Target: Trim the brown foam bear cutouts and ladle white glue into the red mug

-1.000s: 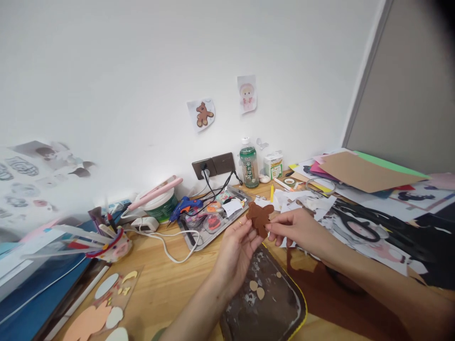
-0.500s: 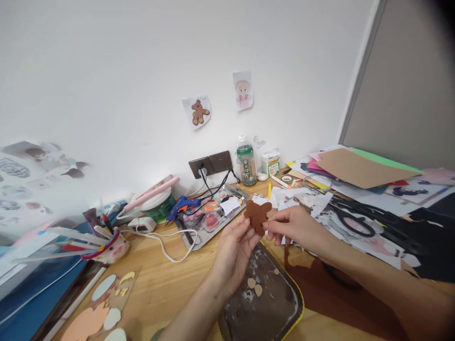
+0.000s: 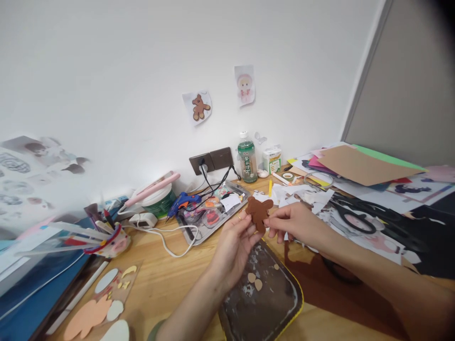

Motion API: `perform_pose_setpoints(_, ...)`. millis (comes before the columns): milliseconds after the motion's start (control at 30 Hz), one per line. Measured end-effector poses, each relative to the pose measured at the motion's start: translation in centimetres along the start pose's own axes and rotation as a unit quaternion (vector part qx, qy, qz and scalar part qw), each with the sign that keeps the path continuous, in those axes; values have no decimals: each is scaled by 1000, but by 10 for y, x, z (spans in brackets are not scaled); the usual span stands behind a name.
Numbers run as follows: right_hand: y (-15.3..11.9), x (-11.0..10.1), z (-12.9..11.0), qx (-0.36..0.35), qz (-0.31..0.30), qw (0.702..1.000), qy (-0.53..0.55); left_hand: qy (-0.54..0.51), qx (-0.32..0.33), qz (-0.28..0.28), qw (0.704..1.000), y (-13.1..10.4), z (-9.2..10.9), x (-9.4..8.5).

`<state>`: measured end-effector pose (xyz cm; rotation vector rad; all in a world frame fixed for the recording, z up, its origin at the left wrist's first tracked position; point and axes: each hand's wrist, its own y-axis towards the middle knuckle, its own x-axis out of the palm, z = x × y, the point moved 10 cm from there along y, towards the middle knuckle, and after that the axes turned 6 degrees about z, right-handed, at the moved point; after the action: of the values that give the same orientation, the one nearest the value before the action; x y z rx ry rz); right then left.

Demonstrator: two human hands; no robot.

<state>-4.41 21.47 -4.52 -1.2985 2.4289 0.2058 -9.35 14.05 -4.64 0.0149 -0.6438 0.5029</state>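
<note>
A brown bear-shaped cutout is held up between my two hands, over the far end of a dark board with a yellow edge. My left hand grips its left side and lower part with thumb and fingers. At the cutout's lower right, my right hand pinches the edge with thumb and forefinger. Several small tan pieces lie on the board below. On the wall, a paper with a brown bear picture hangs beside a paper with a pink-hooded figure.
Left stand a pen cup and peach and white cutouts. Behind are a blue glue gun, a metal tray and a green-labelled bottle. Black scissors, paper scraps and coloured sheets lie right.
The view has shifted slightly. Both hands keep hold of the bear cutout, which has hardly moved.
</note>
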Motion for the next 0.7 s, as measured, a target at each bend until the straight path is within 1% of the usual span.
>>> perform_pose_setpoints(100, -1, 0, -4, -2, 1, 1000, -8, 10, -3, -4, 1000, -1, 1, 1)
perform_pose_setpoints(300, -2, 0, -7, 2, -8, 1000, -19, 49, -17, 19, 998, -2, 3, -4)
perform_pose_setpoints(467, -2, 2, 0, 5, -17, 999, -28, 81, -32, 40, 995, -1, -1, -11)
perform_pose_setpoints(633, 0, 3, 5, 2, -14, 999, -50, 74, -40, 81, 993, 1, -5, -22)
perform_pose_setpoints(700, 1, 2, 3, -4, -19, 999, -48, 55, -41, 80, 994, 2, -5, -22)
